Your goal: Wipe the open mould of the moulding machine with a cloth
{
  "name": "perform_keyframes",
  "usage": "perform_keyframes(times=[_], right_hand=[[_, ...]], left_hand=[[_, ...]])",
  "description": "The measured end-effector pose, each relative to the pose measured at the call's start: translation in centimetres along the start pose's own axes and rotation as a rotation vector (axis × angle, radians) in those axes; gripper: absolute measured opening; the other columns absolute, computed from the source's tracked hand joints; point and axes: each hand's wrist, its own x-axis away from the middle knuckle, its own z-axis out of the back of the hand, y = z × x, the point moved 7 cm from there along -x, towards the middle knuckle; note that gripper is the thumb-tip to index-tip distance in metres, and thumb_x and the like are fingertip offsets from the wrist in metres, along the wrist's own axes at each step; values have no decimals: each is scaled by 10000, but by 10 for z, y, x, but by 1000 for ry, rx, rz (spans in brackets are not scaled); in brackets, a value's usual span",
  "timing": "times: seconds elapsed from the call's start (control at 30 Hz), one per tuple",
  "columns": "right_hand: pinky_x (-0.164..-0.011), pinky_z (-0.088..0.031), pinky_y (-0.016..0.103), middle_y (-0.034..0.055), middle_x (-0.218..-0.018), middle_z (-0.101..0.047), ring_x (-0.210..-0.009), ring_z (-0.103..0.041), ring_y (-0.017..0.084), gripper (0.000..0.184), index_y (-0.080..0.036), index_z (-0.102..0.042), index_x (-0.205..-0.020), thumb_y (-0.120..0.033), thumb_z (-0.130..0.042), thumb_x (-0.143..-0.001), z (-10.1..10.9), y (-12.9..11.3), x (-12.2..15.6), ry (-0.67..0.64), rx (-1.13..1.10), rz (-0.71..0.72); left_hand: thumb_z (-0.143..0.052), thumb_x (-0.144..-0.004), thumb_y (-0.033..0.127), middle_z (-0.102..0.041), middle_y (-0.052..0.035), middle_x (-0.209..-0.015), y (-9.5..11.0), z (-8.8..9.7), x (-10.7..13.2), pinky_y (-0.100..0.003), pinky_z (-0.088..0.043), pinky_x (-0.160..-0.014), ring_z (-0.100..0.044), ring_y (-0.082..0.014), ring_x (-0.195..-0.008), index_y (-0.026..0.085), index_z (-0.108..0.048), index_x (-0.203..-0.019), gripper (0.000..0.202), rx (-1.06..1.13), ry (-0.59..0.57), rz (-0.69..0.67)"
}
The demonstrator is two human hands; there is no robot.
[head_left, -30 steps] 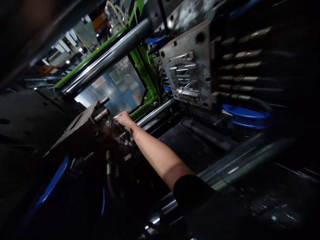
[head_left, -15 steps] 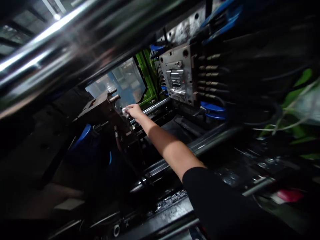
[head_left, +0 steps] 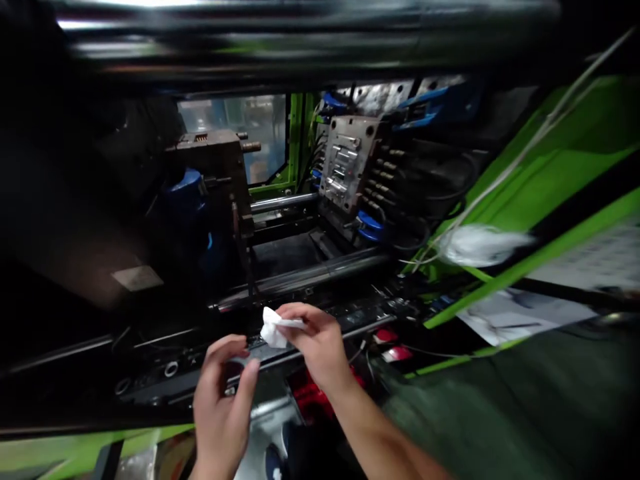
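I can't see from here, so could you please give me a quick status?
Right hand pinching white wad. Left hand open, just below. Nothing between them.

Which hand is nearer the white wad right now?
Right. The right hand pinches the white wad at its fingertips, touching it. The left hand sits just below and left of the wad, fingers curled and apart from it.

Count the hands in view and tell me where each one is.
2. The right hand is at lower centre, its fingers pinching a small white wad. The left hand is just left of and below it, fingers curled, holding nothing. No other person's hand shows.
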Motion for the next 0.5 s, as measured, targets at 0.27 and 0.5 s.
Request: perform_keyframes(times=[0.27, 0.5], right_hand=[[-833, -604, 290, 86, -1084, -642, -992, -667, 168, 327, -208, -712, -1060, 44, -590, -890, 46, -71, 72, -8, 612, 674], [-844, -610, 347, 90, -991, -647, -1007, -633, 193, 304, -154, -687, -1003, 90, -580, -856, 152, -100, 72, 82, 782, 804]], left_hand=[[-827, -807, 491, -450, -100, -1555, 23, -104, 26, -436, -523, -1092, -512, -341, -1412, 280, -616, -1067, 396, 650, -288, 147], [-829, -829, 271, -718, -96, -1200, 49, -224, 34, -311, -597, -918, -712, -231, -1097, 311, -605, -1267, 493, 711, -633, 178]])
